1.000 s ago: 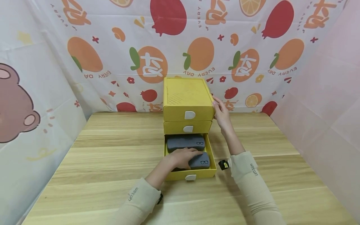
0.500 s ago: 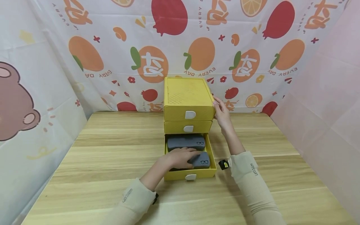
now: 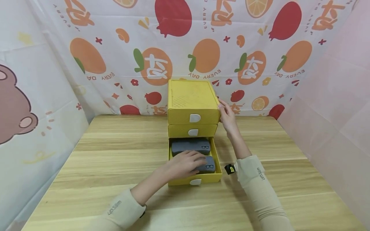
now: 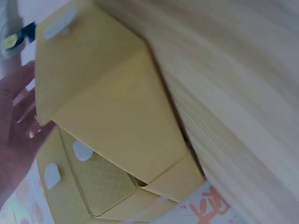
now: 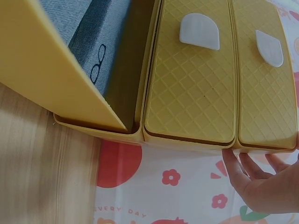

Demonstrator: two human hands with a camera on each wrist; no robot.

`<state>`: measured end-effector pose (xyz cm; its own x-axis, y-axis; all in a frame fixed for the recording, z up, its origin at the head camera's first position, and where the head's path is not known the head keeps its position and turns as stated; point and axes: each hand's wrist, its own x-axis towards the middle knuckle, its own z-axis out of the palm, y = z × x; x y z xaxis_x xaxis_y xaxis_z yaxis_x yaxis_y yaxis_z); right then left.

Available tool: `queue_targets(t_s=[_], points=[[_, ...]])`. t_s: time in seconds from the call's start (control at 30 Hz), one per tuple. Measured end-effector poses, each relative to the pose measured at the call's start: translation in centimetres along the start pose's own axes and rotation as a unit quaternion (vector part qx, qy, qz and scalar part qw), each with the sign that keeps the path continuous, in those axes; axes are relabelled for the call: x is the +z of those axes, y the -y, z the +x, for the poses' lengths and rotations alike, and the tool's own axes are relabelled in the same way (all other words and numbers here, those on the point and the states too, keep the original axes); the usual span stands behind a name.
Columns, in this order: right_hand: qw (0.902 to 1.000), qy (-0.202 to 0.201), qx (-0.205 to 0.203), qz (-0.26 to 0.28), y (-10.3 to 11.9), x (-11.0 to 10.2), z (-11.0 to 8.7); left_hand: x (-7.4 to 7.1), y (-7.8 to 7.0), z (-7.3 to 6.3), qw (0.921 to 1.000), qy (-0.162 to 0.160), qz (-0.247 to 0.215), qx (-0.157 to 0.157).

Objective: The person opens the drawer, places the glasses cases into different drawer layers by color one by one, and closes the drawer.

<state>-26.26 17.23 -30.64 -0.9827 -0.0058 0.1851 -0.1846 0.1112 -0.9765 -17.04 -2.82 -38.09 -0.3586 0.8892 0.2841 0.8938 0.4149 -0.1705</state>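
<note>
A yellow drawer cabinet (image 3: 192,93) stands on the table, its bottom drawer (image 3: 216,162) pulled out. Inside lie two grey glasses cases: the rear case (image 3: 189,146), and the front case (image 3: 209,166) nearer the drawer's front wall. Over the front case is my left hand (image 3: 185,165), fingers extended and hiding its left part; whether they touch it I cannot tell. In the left wrist view, the fingers (image 4: 21,102) appear at the drawer's rim. My right hand (image 3: 228,118) rests its fingertips against the cabinet's upper right side, also seen in the right wrist view.
The upper two drawers, with white tabs (image 3: 195,118), are closed. Under everything is a wood-grain table (image 3: 115,160). Directly behind the cabinet hangs a fruit-print cloth (image 3: 185,51); plain pale cloth (image 3: 332,112) hangs at the right.
My left hand has loosened over the front case, its fingers straightening, while its forearm has swung left. The right hand stays against the cabinet. Both cases and the drawer look unmoved.
</note>
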Motion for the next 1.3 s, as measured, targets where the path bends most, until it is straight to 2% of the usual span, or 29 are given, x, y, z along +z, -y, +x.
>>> queue_targets(t_s=[0.07,0.17,0.33,0.43,0.53,0.67,0.77,0.9,1.1,1.3], points=[[1.0000,0.001,-0.002,-0.003,0.3,0.1,-0.3,0.3,-0.1,-0.3,0.9972,-0.047,0.038,0.043],[1.0000,0.001,-0.002,-0.002,0.5,0.1,-0.4,0.7,-0.6,-0.7,0.9875,-0.082,0.086,0.104],[1.0000,-0.003,-0.002,0.000,0.5,0.0,-0.4,1.7,-1.9,-0.9,0.9677,-0.072,0.161,0.180],[1.0000,0.001,-0.002,0.000,0.4,0.0,-0.4,2.2,-2.7,-0.9,0.9562,-0.060,0.195,0.210],[1.0000,-0.002,-0.006,0.004,-0.7,-0.1,0.2,2.3,-3.4,-1.0,0.9531,-0.043,0.207,0.217],[0.9999,-0.007,-0.010,0.012,-2.2,-0.4,1.2,2.4,-4.1,-0.9,0.9603,-0.017,0.196,0.197],[0.9998,-0.006,-0.004,0.016,-1.8,-0.5,1.1,2.7,-4.3,-0.9,0.9609,0.002,0.204,0.187],[0.9999,0.000,-0.003,0.014,-0.7,-0.3,0.5,2.9,-4.2,-0.9,0.9558,0.023,0.231,0.180],[1.0000,0.002,-0.002,0.001,0.4,0.0,-0.2,3.0,-4.1,-0.9,0.9510,0.058,0.244,0.181],[1.0000,-0.004,0.000,0.008,-1.0,-0.3,0.6,3.2,-3.9,-0.9,0.9470,0.065,0.265,0.169]])
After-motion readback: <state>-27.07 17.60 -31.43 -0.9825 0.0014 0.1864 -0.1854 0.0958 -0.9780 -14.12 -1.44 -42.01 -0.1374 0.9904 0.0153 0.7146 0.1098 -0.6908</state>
